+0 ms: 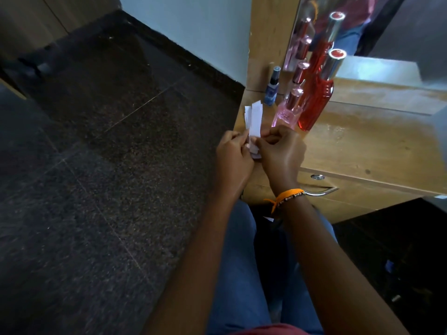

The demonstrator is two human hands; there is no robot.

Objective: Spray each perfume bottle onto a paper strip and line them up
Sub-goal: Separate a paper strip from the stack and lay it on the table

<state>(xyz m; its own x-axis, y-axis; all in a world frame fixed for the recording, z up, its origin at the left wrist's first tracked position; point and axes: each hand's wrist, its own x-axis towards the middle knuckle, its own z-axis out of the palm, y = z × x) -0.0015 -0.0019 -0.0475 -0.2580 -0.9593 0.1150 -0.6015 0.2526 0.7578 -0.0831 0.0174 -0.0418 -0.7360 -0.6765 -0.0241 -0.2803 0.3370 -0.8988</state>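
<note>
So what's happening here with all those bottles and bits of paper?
A person sitting at a wooden dresser holds a small bunch of white paper strips between both hands, the left hand and the right hand, apparently sorting them. Three perfume bottles stand untouched by the mirror: a small blue bottle, a pink bottle and a tall red bottle. All appear capped, and no strips are lined up on the dresser yet.

White paper strips (254, 119). Red bottle (315, 105), silver cap. Pink bottle (286, 114), rose-metallic cap. Blue spray bottle (272, 89). Orange wristband (286, 195). Tan wood-grain table (377, 146). Dark speckled floor (96, 165). Blue jeans (239, 274).
</note>
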